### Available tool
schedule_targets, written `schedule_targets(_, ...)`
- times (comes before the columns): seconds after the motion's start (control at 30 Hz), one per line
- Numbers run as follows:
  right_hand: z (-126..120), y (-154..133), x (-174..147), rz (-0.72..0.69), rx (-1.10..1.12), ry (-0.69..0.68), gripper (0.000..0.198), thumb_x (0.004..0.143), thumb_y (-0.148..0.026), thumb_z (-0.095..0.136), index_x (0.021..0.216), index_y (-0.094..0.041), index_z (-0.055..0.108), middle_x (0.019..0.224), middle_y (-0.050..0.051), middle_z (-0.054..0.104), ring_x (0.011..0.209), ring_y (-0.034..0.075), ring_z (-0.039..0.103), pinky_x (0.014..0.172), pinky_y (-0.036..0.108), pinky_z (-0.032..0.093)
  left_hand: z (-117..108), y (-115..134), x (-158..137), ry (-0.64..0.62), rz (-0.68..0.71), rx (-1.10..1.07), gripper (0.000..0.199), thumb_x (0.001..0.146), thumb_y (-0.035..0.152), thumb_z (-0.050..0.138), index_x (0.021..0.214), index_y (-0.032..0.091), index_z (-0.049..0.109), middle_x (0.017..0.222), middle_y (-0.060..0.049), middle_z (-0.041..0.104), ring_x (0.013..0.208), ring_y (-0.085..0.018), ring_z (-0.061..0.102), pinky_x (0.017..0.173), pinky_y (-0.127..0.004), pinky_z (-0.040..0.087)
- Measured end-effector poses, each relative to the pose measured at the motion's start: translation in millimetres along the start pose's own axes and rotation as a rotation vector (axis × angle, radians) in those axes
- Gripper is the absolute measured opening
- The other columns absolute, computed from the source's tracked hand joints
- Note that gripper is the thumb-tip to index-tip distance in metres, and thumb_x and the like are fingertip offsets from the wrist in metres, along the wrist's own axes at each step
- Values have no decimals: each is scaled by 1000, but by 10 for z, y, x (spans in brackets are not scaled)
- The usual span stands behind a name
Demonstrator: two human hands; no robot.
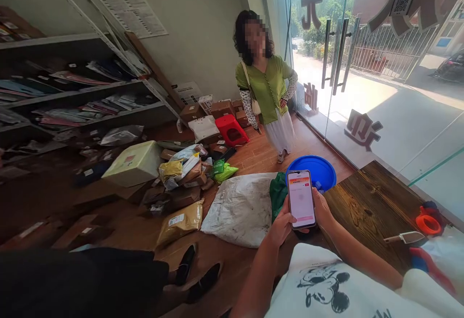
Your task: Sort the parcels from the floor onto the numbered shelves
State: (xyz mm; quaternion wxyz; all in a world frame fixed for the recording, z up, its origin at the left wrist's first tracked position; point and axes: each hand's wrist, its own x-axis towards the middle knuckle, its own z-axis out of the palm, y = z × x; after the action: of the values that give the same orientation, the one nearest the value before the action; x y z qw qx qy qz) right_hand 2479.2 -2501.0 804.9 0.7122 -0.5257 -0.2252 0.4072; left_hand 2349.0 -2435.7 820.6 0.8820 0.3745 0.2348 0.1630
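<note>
A smartphone is held upright in front of me, its lit screen showing a mostly pale page with an orange-red band near the top. My left hand grips its lower left side, with the thumb at the screen's lower edge. Against the phone's right edge rests my right hand, closed around that side; some of its fingers are hidden behind the phone. Past the phone stands a blue tub, with dark green fabric beside it. A dirty white sack lies flat on the floor to the left.
A wooden table at right bears a knife and an orange tape roll. Parcels, a foam box and a red stool crowd the floor. One person stands near glass doors; another's dark shoes show lower left.
</note>
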Motion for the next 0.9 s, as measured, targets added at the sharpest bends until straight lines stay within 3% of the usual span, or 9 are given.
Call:
schedule_targets(0.23,1,33,36,4,29,29,74,72,-91,59,92,-22,75,79,7,76,70,24,67,62,36,52,-14,28,3,-9,1,-44,109,57,12,64,159,37,35,139,-8,68,101,-32,75,60,-32,66)
schedule_targets(0.37,14,-33,72,-38,0,7,66,73,-87,62,90,-24,73,78,5,74,68,23,63,60,35,50,-67,14,38,-38,16,-45,107,61,13,66,160,36,33,140,-9,67,104,-33,74,64,-37,68)
schedule_targets(0.5,46,-182,126,-100,-30,-4,57,76,-80,63,85,-25,71,77,3,71,70,22,60,63,34,50,-89,-14,82,-12,46,-18,103,67,19,70,161,37,31,140,-10,66,100,-32,75,59,-33,67)
schedule_targets(0.67,81,-294,183,-101,-28,6,46,75,-71,67,76,-25,67,72,1,68,68,20,60,64,32,49,-114,-28,105,27,23,5,110,66,21,71,163,38,22,142,-10,64,102,-33,74,60,-36,67)
schedule_targets(0.9,111,-306,298,-52,-13,28,49,67,-68,76,84,-23,67,80,2,75,71,21,65,66,33,50,-284,-125,165,61,-19,104,105,68,22,73,162,33,29,139,-13,65,97,-31,74,50,-25,58)
